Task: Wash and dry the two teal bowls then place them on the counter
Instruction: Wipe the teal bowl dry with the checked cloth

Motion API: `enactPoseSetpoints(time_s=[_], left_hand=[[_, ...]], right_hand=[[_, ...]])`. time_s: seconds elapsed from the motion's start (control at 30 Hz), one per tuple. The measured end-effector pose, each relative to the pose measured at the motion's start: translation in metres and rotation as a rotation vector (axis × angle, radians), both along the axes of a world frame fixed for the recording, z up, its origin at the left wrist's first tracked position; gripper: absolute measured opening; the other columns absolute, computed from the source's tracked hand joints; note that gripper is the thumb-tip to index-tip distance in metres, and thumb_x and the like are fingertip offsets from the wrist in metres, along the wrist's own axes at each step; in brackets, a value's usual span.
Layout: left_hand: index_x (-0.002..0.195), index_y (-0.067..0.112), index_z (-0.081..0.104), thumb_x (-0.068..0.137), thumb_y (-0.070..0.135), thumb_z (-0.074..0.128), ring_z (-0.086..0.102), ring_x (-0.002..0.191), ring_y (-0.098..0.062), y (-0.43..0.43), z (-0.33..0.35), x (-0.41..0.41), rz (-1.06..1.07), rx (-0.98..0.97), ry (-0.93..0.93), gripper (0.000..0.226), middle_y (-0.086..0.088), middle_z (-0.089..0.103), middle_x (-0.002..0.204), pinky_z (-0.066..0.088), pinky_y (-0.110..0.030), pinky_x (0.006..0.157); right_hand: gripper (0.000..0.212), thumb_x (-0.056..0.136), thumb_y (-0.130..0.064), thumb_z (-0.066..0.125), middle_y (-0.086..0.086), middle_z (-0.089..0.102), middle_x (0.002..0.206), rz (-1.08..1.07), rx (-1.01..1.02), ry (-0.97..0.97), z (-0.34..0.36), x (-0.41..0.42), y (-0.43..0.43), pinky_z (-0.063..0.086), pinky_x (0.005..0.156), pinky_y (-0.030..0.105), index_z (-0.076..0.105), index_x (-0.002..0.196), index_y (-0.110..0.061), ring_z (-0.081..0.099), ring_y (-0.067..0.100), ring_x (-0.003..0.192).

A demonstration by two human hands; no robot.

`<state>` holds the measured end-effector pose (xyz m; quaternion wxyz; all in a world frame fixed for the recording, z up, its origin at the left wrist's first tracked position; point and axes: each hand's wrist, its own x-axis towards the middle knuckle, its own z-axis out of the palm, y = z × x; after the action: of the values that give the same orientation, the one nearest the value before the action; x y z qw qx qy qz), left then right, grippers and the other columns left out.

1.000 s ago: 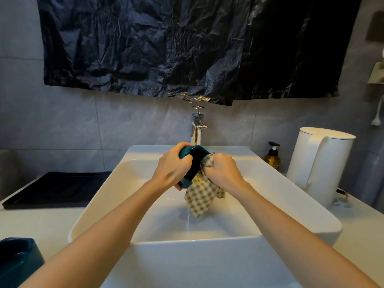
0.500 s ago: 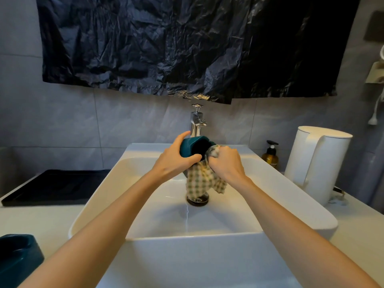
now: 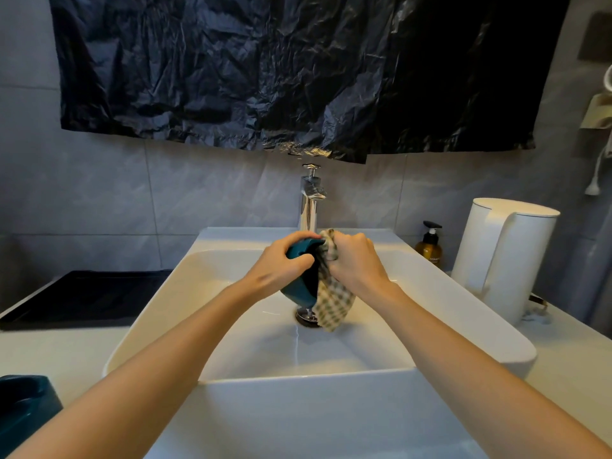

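Observation:
Over the white sink (image 3: 463, 313), my left hand (image 3: 278, 270) grips a teal bowl (image 3: 299, 288) turned on its side, its opening facing right. My right hand (image 3: 356, 265) clutches a green-and-cream checked cloth (image 3: 332, 304) pressed into the bowl's opening; the cloth's loose end hangs down toward the drain (image 3: 306, 317). The bowl's inside is hidden by the cloth and my hands. A second teal bowl (image 3: 23, 405) stands on the counter at the bottom left, cut off by the frame edge.
A chrome tap (image 3: 310, 200) rises behind the sink. A white kettle (image 3: 503, 260) and an amber pump bottle (image 3: 429, 245) stand on the right. A black tray (image 3: 82, 293) lies on the left counter (image 3: 66, 352). Black plastic sheet (image 3: 281, 71) covers the wall above.
The bowl has turned in my left hand and dropped slightly lower, with my right hand shifting the cloth at its rim. The cloth's hanging end has swung toward the drain.

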<state>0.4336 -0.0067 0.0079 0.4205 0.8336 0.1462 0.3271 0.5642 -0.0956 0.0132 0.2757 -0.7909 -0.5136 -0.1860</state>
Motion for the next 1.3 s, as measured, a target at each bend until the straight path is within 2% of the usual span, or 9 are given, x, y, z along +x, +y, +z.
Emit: enactPoseSetpoints(time_s=[0.1, 0.2, 0.5, 0.73, 0.83, 0.97, 1.17, 1.23, 1.3], left_hand=[[0.104, 0.042, 0.060, 0.070, 0.026, 0.045, 0.055, 0.103, -0.010, -0.001, 0.002, 0.001, 0.047, 0.001, -0.059, 0.041, 0.007, 0.062, 0.113, 0.044, -0.019, 0.084], [0.104, 0.040, 0.063, 0.071, 0.029, 0.043, 0.057, 0.103, -0.012, 0.001, 0.002, 0.002, 0.148, 0.042, -0.129, 0.040, 0.007, 0.065, 0.110, 0.047, -0.026, 0.088], [0.106, 0.037, 0.065, 0.070, 0.032, 0.043, 0.056, 0.098, -0.013, 0.006, 0.004, -0.002, 0.295, 0.020, -0.210, 0.042, 0.008, 0.065, 0.104, 0.049, -0.024, 0.076], [0.100, 0.042, 0.063, 0.068, 0.031, 0.044, 0.057, 0.103, -0.016, 0.006, -0.002, 0.003, 0.116, 0.016, -0.027, 0.039, 0.006, 0.065, 0.108, 0.049, -0.031, 0.089], [0.094, 0.048, 0.058, 0.069, 0.032, 0.042, 0.056, 0.100, -0.017, 0.005, -0.003, 0.002, 0.067, 0.042, 0.059, 0.034, 0.004, 0.064, 0.107, 0.047, -0.030, 0.085], [0.098, 0.044, 0.063, 0.071, 0.030, 0.042, 0.058, 0.100, -0.014, 0.004, 0.003, 0.002, 0.127, 0.032, -0.087, 0.037, 0.006, 0.066, 0.107, 0.048, -0.028, 0.086], [0.104, 0.037, 0.065, 0.069, 0.032, 0.043, 0.058, 0.098, -0.011, 0.010, 0.006, -0.005, 0.257, 0.031, -0.157, 0.042, 0.009, 0.067, 0.104, 0.049, -0.026, 0.081], [0.103, 0.040, 0.065, 0.070, 0.033, 0.043, 0.058, 0.099, -0.012, 0.009, 0.004, -0.004, 0.226, 0.050, -0.104, 0.041, 0.009, 0.067, 0.105, 0.049, -0.027, 0.083], [0.102, 0.041, 0.064, 0.069, 0.032, 0.043, 0.058, 0.101, -0.014, 0.006, 0.002, -0.003, 0.150, 0.038, -0.025, 0.040, 0.008, 0.066, 0.106, 0.049, -0.028, 0.085]], right_hand=[[0.013, 0.088, -0.017, 0.053, 0.018, 0.066, 0.090, 0.009, 0.088, -0.033, 0.002, 0.001, 0.003, 0.038, 0.064, 0.036, 0.061, 0.095, -0.009, 0.057, 0.039, 0.086], [0.021, 0.090, -0.021, 0.051, 0.019, 0.066, 0.088, 0.007, 0.160, 0.120, 0.001, -0.005, 0.005, 0.045, 0.067, 0.041, 0.065, 0.089, -0.005, 0.056, 0.040, 0.085], [0.022, 0.086, -0.022, 0.053, 0.007, 0.054, 0.074, 0.068, -0.093, 0.722, 0.001, -0.009, 0.002, 0.035, 0.052, 0.028, 0.051, 0.067, -0.011, 0.051, 0.021, 0.071], [0.011, 0.086, -0.013, 0.052, 0.018, 0.064, 0.090, 0.033, -0.047, 0.060, 0.004, -0.006, -0.001, 0.039, 0.061, 0.033, 0.061, 0.090, -0.007, 0.057, 0.037, 0.085], [0.015, 0.087, -0.013, 0.054, 0.021, 0.065, 0.093, 0.090, -0.075, -0.093, 0.005, -0.004, -0.004, 0.038, 0.064, 0.035, 0.062, 0.097, -0.006, 0.058, 0.040, 0.088], [0.018, 0.088, -0.020, 0.052, 0.019, 0.066, 0.089, 0.035, 0.098, 0.074, 0.004, -0.005, 0.002, 0.044, 0.066, 0.038, 0.064, 0.091, -0.008, 0.056, 0.040, 0.085], [0.025, 0.087, -0.025, 0.054, 0.008, 0.056, 0.075, 0.067, -0.076, 0.672, 0.000, -0.008, 0.001, 0.037, 0.054, 0.029, 0.054, 0.068, -0.009, 0.054, 0.024, 0.075], [0.023, 0.086, -0.024, 0.056, 0.007, 0.056, 0.075, 0.051, -0.115, 0.668, 0.000, -0.007, 0.001, 0.038, 0.053, 0.028, 0.053, 0.067, -0.011, 0.054, 0.023, 0.074], [0.019, 0.083, -0.020, 0.056, 0.009, 0.058, 0.076, 0.007, -0.125, 0.471, 0.000, -0.006, 0.000, 0.041, 0.054, 0.029, 0.052, 0.066, -0.013, 0.058, 0.028, 0.078]])
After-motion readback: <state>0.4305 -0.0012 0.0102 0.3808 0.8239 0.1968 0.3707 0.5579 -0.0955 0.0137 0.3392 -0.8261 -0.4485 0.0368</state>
